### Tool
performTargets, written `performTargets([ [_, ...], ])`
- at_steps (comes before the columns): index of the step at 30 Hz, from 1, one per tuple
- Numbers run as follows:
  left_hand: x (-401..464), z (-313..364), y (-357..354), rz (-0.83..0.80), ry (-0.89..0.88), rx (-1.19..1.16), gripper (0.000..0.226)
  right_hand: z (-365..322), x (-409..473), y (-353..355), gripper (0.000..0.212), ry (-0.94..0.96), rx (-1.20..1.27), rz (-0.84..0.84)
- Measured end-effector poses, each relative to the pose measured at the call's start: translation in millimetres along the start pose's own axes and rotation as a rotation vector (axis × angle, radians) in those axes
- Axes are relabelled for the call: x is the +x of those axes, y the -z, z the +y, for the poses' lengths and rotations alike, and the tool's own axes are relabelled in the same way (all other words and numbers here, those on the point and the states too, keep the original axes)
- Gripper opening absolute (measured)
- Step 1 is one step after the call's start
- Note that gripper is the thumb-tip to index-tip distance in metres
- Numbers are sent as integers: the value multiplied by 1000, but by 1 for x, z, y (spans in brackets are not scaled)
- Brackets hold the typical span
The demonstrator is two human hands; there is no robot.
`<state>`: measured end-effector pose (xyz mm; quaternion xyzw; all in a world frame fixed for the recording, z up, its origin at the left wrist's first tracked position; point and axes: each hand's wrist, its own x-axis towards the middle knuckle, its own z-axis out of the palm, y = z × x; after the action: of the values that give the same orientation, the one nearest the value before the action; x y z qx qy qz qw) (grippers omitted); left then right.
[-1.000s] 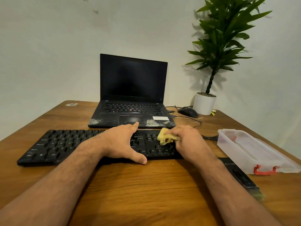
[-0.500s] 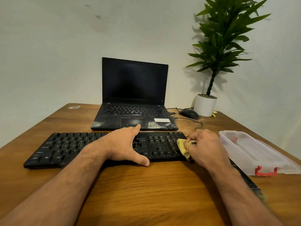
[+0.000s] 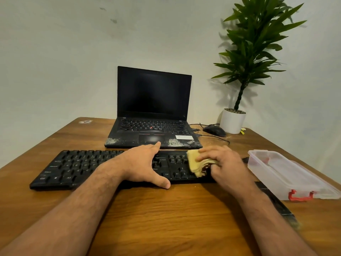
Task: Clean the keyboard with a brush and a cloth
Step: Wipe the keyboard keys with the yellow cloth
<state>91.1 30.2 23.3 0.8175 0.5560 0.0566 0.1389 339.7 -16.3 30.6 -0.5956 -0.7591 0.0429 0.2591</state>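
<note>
The black keyboard [image 3: 77, 168] lies across the wooden counter [image 3: 166, 215] in front of the laptop [image 3: 153, 111]. The left hand [image 3: 142, 163] rests flat on its middle with fingers spread, while the right hand [image 3: 223, 163] grips a folded yellow cloth [image 3: 196, 163] pressed on the keys at its right end

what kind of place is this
Probably a home or office desk: a wooden table against a plain wall holds an open laptop, a keyboard and a potted plant.
</note>
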Motion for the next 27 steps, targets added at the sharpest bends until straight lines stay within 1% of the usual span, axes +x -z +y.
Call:
performTargets([
  [1, 0, 0, 0, 1, 0, 1, 138, -3, 3, -4, 49, 22, -23, -77],
  [2, 0, 1, 1, -1, 0, 1, 138, -4, 8, -9, 53, 33, -61, -109],
  [3, 0, 2, 1, -4, 2, 1, 137, -3, 14, -12, 54, 18, -92, -102],
  [6, -1, 2, 1, -5, 5, 2, 137, 5, 28, -17, 50, -135, -157, -19],
  [8, 0, 2, 1, 0, 3, 12, 138, 9, 31, -16, 46, -168, -211, 7],
  [10, 0, 1, 0, 2, 1, 18, 139, 7, 30, -14, 48, -88, -189, 0],
  [12, 1, 0, 0, 3, 2, 23, 139, -1, 29, -15, 52, 19, -134, -53],
  [13, 2, 0, 0, 4, 3, 23, 140, -4, 30, -17, 54, 37, -128, -81],
  [14, 2, 0, 0, 3, 5, 21, 140, -6, 31, -19, 54, 15, -138, -84],
  [17, 1, 1, 0, -5, 11, 13, 140, -2, 35, -19, 47, -174, -195, 9],
  [19, 0, 1, 0, -7, 16, 6, 141, 1, 31, -15, 39, -237, -229, 58],
  [22, -5, 5, 1, 16, 20, 3, 139, -3, 17, -6, 36, -255, -206, 126],
  [24, -13, 11, 3, 49, 6, 38, 134, -8, 4, 2, 30, -243, -215, 171],
  [27, -32, 21, 0, 129, -19, 67, 129, -11, -19, 13, 22, -232, -250, 163],
])
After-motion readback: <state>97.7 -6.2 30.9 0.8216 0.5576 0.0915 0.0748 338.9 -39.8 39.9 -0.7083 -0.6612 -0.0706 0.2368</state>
